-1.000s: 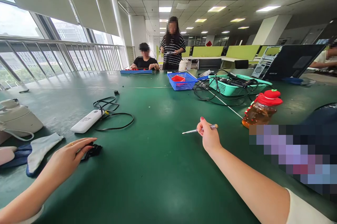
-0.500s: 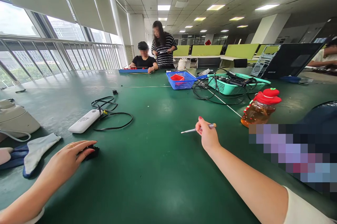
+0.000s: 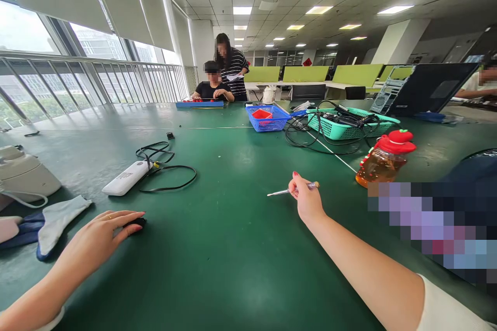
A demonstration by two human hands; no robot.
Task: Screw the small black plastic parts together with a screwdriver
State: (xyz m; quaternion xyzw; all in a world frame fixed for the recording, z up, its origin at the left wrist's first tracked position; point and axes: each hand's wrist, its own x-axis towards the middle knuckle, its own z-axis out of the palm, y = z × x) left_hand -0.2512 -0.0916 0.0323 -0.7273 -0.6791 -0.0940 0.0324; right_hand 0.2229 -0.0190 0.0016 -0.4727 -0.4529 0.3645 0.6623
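My left hand [image 3: 99, 238] lies over a small black object [image 3: 135, 224] on the green table [image 3: 233, 248], fingers curved around it so that only its far end shows. My right hand [image 3: 306, 199] is closed in a pinch on a thin silver screwdriver [image 3: 285, 191], whose metal tip points left just above the table. The two hands are well apart, left at the near left, right at the middle.
A white power strip [image 3: 126, 178] with a black cable [image 3: 166, 170] lies ahead of my left hand. A grey glove [image 3: 58, 219] and a white appliance [image 3: 23, 175] sit at the left. An amber jar with red lid [image 3: 384, 161], blue basket [image 3: 267, 118], green basket [image 3: 345, 126] and two people [image 3: 221, 80] are beyond.
My left hand has closed further over the black object, which now shows less. The standing person at the far end has walked left, behind the seated one. My right hand has hardly moved.
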